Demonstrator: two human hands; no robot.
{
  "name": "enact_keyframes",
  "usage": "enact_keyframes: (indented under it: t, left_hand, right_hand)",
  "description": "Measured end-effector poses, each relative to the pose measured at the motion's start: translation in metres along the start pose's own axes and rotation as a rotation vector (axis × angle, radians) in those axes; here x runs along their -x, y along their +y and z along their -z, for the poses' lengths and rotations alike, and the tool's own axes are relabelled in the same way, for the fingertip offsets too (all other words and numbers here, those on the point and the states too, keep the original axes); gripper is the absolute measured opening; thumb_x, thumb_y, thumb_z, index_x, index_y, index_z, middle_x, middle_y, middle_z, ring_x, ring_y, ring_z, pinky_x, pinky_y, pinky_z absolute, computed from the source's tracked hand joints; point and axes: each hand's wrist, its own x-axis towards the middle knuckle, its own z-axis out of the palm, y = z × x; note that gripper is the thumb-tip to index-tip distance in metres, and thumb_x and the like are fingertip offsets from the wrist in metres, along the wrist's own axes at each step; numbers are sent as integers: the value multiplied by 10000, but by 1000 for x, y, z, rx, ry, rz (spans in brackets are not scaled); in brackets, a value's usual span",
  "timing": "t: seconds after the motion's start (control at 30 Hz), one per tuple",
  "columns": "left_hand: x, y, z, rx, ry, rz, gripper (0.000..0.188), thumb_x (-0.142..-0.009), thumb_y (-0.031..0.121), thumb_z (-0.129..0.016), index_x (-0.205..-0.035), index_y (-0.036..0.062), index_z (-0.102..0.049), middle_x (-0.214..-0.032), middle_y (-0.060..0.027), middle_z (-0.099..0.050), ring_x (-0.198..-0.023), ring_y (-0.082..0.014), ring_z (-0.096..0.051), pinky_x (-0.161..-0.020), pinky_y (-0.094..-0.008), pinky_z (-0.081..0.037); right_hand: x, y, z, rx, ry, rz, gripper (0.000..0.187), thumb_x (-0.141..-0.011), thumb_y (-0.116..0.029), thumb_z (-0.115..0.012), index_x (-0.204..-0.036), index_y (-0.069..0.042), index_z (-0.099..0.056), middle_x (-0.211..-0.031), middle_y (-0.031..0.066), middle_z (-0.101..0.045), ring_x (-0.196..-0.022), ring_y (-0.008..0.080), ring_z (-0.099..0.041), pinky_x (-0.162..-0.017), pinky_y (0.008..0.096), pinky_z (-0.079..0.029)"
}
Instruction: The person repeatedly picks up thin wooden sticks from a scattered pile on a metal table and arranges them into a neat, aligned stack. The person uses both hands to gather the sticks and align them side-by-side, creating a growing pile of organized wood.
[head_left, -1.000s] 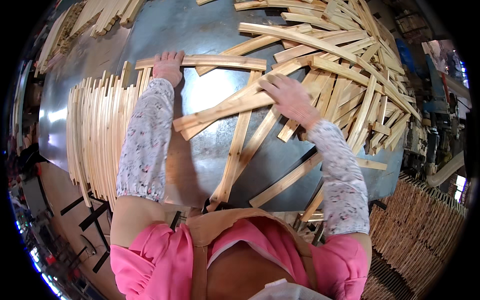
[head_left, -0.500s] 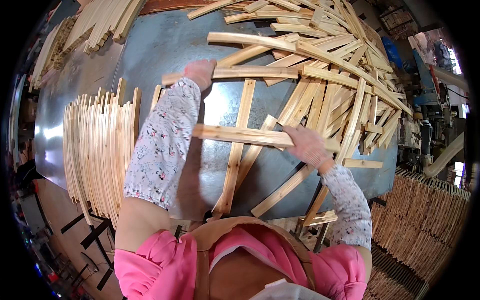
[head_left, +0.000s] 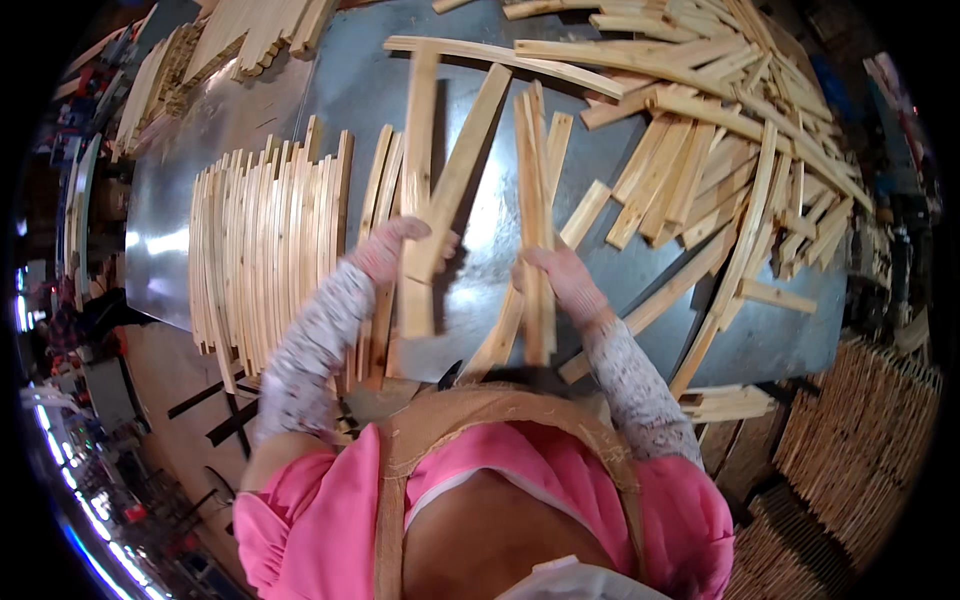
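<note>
My left hand (head_left: 393,250), in a thin pinkish glove, is closed around two wooden slats. One slat (head_left: 419,150) points nearly straight away from me; the other (head_left: 470,155) leans right at its far end and crosses it. My right hand (head_left: 562,276), gloved alike, grips wooden slats (head_left: 534,190) held lengthwise; they overlap, so I cannot tell how many. Both sets hang over the grey metal tabletop (head_left: 160,270). Beside my left hand lie a few lengthwise slats (head_left: 380,185). Another slat (head_left: 495,345) lies aslant below my right hand.
A row of slats (head_left: 265,250) lies side by side on the left. A jumbled slat pile (head_left: 690,150) covers the table's far right. Stacked boards (head_left: 250,40) sit at the far left. Bundled wood (head_left: 850,440) stands beyond the right edge, and dark metal bars (head_left: 232,425) jut out at lower left.
My left hand has come back from the far side and now holds two slats. My right hand has moved inward, its wood turned from crosswise to lengthwise. The view has shifted.
</note>
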Motion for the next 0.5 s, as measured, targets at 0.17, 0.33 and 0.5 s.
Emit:
enact_keyframes:
  t: [0.17, 0.33, 0.5]
  left_hand:
    - [-9, -140, 50, 87, 164, -44, 780, -986, 444, -778, -1529, -55, -524, -1422, -224, -677, -1283, -350, -685, -1095, -443, -580]
    - [35, -115, 34, -1070, 582, -4, 700, -1037, 417, -655, -1552, -34, -507, -1521, -293, -578, -1392, -434, -590, -1184, -463, -480]
    - [66, -111, 51, -1502, 888, -83, 515, -1076, 261, -553, -1514, -10, -542, -1651, -279, -424, -1351, -464, -606, -1158, -479, -498]
  right_hand:
    - [-50, 46, -84, 97, 179, 146, 560, -907, -234, -802, -1350, 45, -604, -1146, 176, -742, -997, 293, -726, -884, 408, -598]
    - [-54, 64, -84, -26, 206, 53, 607, -881, -134, -808, -1400, 74, -573, -1157, 184, -738, -1003, 316, -730, -925, 406, -602]
    - [-18, 56, -95, -33, 285, -88, 596, -854, -87, -811, -1368, 99, -576, -1080, 188, -728, -923, 331, -767, -791, 450, -676]
